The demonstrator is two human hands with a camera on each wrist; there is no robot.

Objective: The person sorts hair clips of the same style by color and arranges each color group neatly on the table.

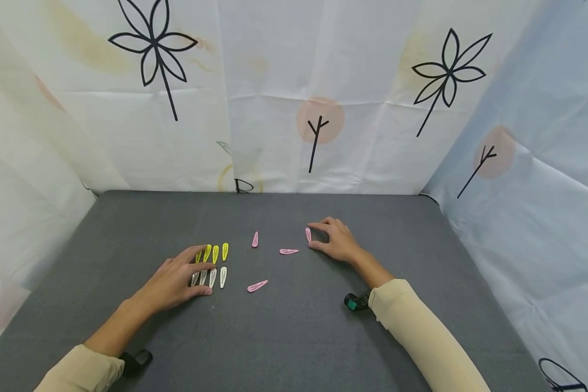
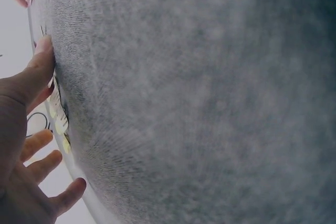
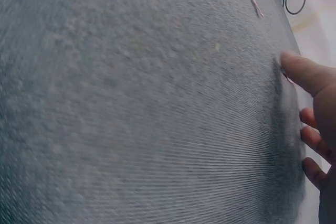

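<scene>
My left hand [image 1: 178, 277] hovers low over two short rows of hair clips, its fingers spread. Its index fingertip and thumb lie by opposite ends of a white hair clip [image 1: 213, 278]; the wrist view does not make contact certain. Yellow hair clips [image 1: 215, 254] form the row behind, some partly covered by the fingers. Another white hair clip [image 1: 222, 277] stands just right of that hand. My right hand [image 1: 340, 241] pinches a pink hair clip [image 1: 308, 234] end to end between thumb and index finger, down at the table. In the right wrist view its thumb [image 3: 307, 72] mostly hides that clip.
Between the hands lie loose pink hair clips: one upright in view [image 1: 255, 239], one sideways [image 1: 289, 251] and one slanted nearer the front [image 1: 258, 286]. The grey cloth-covered table [image 1: 294, 337] ends at a printed white curtain [image 1: 269, 136] behind and at the sides.
</scene>
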